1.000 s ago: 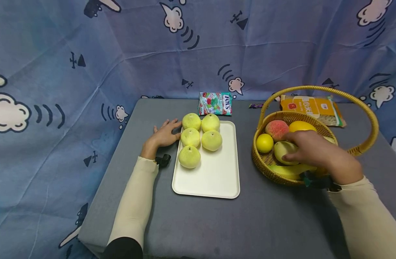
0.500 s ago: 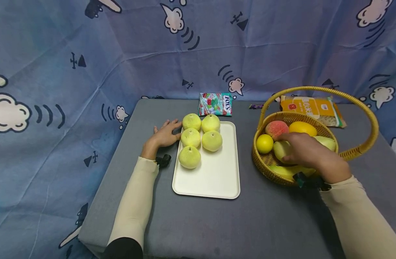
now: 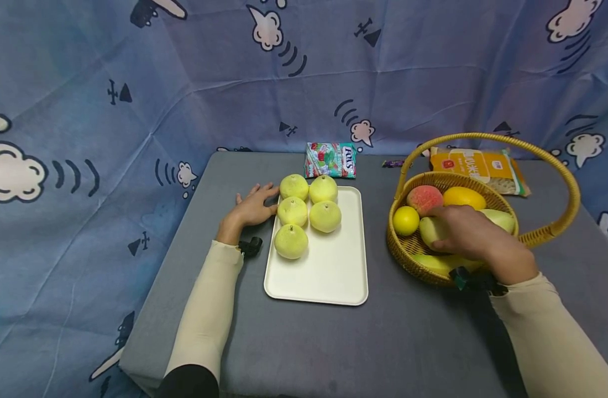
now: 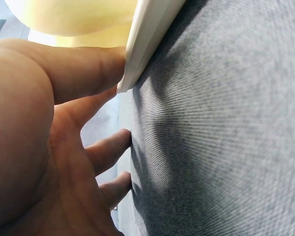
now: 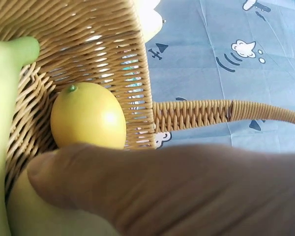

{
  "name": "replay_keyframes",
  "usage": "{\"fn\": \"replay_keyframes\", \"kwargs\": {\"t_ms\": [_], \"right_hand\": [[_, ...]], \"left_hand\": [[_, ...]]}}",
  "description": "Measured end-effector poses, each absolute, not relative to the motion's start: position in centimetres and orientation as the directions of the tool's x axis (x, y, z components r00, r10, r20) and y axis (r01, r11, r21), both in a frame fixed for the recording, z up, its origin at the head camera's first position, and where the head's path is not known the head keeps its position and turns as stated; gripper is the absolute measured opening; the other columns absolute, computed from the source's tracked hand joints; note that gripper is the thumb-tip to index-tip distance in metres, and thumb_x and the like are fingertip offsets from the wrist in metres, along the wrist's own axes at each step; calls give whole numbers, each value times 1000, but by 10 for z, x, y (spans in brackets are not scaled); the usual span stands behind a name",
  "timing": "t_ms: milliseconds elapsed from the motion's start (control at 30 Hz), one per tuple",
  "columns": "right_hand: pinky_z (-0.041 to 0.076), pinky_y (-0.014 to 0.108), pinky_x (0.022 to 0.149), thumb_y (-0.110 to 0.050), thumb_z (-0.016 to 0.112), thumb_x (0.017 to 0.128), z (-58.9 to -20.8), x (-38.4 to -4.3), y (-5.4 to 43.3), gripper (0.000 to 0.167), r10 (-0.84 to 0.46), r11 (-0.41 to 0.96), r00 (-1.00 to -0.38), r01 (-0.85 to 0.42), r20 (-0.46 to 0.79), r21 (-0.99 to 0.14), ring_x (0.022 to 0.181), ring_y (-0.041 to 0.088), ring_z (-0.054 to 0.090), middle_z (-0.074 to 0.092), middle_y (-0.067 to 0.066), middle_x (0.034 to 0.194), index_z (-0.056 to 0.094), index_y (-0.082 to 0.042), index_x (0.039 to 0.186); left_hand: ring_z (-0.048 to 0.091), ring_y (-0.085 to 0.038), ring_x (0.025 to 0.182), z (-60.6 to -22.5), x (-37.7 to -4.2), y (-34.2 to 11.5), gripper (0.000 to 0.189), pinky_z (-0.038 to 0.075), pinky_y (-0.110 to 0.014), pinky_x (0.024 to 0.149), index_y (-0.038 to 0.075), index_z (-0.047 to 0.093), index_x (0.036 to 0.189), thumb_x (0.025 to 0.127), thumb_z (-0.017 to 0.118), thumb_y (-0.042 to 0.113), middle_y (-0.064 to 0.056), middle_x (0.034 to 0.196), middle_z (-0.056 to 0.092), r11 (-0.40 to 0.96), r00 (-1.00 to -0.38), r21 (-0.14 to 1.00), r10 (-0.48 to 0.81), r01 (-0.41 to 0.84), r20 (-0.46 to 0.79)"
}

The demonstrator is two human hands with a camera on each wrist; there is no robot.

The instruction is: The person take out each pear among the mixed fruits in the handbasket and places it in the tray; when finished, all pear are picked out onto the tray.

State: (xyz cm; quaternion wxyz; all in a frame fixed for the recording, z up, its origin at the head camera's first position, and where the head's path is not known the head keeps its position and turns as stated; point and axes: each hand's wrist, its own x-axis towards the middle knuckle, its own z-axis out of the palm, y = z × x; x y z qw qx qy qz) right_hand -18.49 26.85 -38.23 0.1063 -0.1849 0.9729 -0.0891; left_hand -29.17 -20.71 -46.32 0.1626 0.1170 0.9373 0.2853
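Note:
My left hand [image 3: 254, 205] rests at the left edge of a white tray [image 3: 329, 276], fingers spread and fairly straight. In the left wrist view its thumb touches the tray's rim [image 4: 146, 42], and two fingertips meet the grey cloth. Several round yellow-green fruits [image 3: 291, 241] with small stems sit on the tray's left and back. My right hand [image 3: 465, 232] reaches into a wicker basket [image 3: 401, 254] and grips a pale green round fruit [image 3: 430, 231]. The right wrist view has the thumb across this fruit [image 5: 44, 216]; the other fingers are hidden there.
Beside the gripped fruit lie a lemon [image 3: 405, 221], a peach [image 3: 425, 199], a yellow mango-like fruit [image 3: 464, 197], a banana [image 3: 435, 264] and a pale green fruit [image 3: 500, 219]. The basket's tall handle [image 3: 483, 134] arches overhead. Behind are a candy bag [image 3: 330, 160] and an orange packet [image 3: 475, 164].
My right hand has shifted slightly left over the pale green fruit in the basket, uncovering more of the yellow fruit behind. My left hand and the tray have stayed still.

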Motion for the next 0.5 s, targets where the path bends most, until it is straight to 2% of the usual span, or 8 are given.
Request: {"fn": "replay_keyframes", "kwargs": {"t_ms": [200, 500], "right_hand": [[54, 50, 82, -22, 94, 86, -380, -181, 272, 63, -414, 892, -903, -378, -114, -246, 90, 27, 65, 76, 18, 117, 68, 7, 137], [55, 45, 78, -28, 94, 90, -364, -173, 277, 65, -399, 885, -914, -363, -75, -291, 92, 24, 64, 74, 12, 115, 67, -3, 143]], "left_hand": [[2, -38, 173, -466, -294, -208, 66, -15, -80, 126, 26, 37, 174, 113, 57, 40, -8, 185, 20, 811, -918, 571, 314, 127, -242], [0, -37, 173, -467, -294, -208, 66, -17, -79, 126, 25, 36, 174, 112, 57, 39, -8, 185, 19, 807, -920, 576, 312, 126, -236]]}}
